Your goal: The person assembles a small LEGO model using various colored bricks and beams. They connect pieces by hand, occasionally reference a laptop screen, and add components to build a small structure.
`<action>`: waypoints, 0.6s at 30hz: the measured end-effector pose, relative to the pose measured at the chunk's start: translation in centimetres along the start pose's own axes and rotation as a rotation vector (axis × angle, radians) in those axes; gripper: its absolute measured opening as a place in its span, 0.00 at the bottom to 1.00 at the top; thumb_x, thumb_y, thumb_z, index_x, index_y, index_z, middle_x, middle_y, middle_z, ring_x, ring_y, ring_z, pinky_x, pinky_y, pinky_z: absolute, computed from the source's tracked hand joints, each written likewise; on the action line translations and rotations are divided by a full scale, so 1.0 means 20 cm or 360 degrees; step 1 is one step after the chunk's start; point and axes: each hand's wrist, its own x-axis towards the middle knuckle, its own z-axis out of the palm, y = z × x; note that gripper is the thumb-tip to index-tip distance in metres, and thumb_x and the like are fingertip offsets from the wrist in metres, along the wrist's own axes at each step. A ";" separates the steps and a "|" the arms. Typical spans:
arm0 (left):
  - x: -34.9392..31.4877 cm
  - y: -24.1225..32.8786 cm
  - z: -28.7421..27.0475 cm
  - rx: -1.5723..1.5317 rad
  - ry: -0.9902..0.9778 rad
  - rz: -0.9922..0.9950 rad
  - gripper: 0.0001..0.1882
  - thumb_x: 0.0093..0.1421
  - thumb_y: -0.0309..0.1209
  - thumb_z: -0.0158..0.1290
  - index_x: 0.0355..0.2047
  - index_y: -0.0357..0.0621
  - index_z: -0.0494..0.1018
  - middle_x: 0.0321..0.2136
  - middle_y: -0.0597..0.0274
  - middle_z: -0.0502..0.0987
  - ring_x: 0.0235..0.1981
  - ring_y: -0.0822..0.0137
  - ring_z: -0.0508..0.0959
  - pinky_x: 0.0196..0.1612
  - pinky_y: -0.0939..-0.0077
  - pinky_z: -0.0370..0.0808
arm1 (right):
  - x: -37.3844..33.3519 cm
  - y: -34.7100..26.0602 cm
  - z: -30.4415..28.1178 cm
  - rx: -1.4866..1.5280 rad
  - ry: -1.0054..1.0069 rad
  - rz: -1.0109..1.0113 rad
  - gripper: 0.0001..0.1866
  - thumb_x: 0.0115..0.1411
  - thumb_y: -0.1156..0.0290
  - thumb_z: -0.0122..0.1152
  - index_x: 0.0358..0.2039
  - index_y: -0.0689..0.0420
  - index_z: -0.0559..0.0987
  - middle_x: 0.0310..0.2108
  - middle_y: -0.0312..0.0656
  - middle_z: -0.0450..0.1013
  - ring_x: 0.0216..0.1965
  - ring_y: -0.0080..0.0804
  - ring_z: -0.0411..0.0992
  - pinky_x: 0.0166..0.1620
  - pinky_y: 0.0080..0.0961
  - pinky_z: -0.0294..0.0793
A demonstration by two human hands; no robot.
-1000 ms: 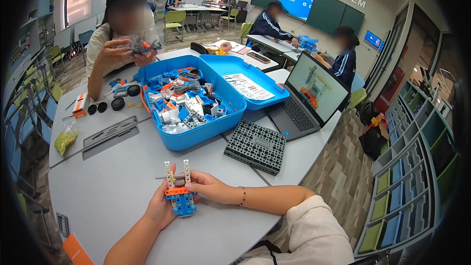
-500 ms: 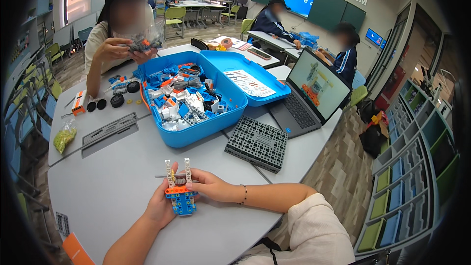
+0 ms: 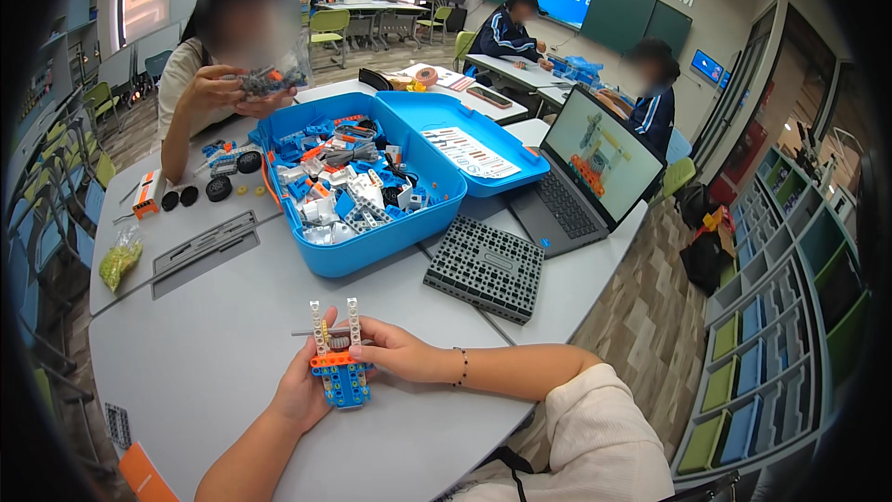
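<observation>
Between my hands, over the near part of the table, is a small building-brick model [image 3: 346,383]: a blue lower block, an orange cross beam and two upright white beams. A thin grey axle [image 3: 305,332] crosses it near the uprights, with a grey ridged part between them. My left hand [image 3: 299,379] grips the model's left side. My right hand [image 3: 395,351] holds it from the right, the thumb against the right white beam by the orange piece. Some fingers are hidden behind the model.
An open blue case [image 3: 372,256] full of loose bricks stands beyond my hands. Right of it are a dark grey perforated block [image 3: 487,270] and a laptop [image 3: 567,214]. Grey beams [image 3: 204,256], wheels [image 3: 218,188] and a bag of yellow-green pieces [image 3: 121,260] lie left. Across sits a person holding a bag of parts [image 3: 274,82].
My hands and the model stay almost still. The person across has shifted the bag of parts slightly, and the whole view has moved a little.
</observation>
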 end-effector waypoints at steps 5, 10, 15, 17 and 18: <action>0.00 0.01 0.01 -0.0032 0.0036 -0.0016 0.26 0.67 0.45 0.22 0.65 0.60 0.47 0.57 0.56 0.60 0.53 0.58 0.68 0.53 0.56 0.70 | 0.00 -0.01 0.01 0.0008 -0.0001 0.0041 0.27 0.65 0.63 0.47 0.62 0.55 0.55 0.55 0.42 0.62 0.55 0.29 0.63 0.52 0.30 0.69; 0.00 0.00 0.01 -0.0008 0.0011 -0.0015 0.26 0.67 0.45 0.22 0.65 0.60 0.47 0.57 0.55 0.60 0.54 0.58 0.67 0.53 0.56 0.70 | 0.00 -0.01 0.00 -0.0003 -0.0005 0.0038 0.27 0.65 0.64 0.47 0.62 0.56 0.54 0.55 0.43 0.62 0.56 0.28 0.62 0.53 0.30 0.68; 0.00 0.00 0.00 -0.0018 -0.0001 0.0000 0.26 0.67 0.45 0.24 0.65 0.59 0.47 0.57 0.55 0.60 0.54 0.57 0.67 0.53 0.55 0.70 | 0.00 -0.01 0.00 -0.0014 0.0011 0.0023 0.27 0.65 0.65 0.47 0.62 0.57 0.55 0.55 0.43 0.62 0.56 0.28 0.62 0.54 0.29 0.67; 0.00 0.00 0.00 -0.0023 -0.0012 0.0006 0.26 0.67 0.45 0.24 0.65 0.59 0.47 0.57 0.55 0.60 0.54 0.57 0.67 0.53 0.55 0.70 | 0.00 -0.01 0.00 -0.0041 -0.0002 -0.0012 0.26 0.65 0.65 0.46 0.61 0.57 0.55 0.55 0.43 0.62 0.56 0.28 0.62 0.54 0.29 0.67; 0.00 0.00 0.00 -0.0022 -0.0012 0.0006 0.26 0.67 0.46 0.24 0.65 0.59 0.47 0.57 0.55 0.60 0.54 0.57 0.67 0.53 0.55 0.70 | 0.00 -0.01 0.00 -0.0052 -0.0013 -0.0039 0.26 0.65 0.65 0.46 0.61 0.57 0.55 0.55 0.43 0.62 0.56 0.28 0.62 0.54 0.29 0.67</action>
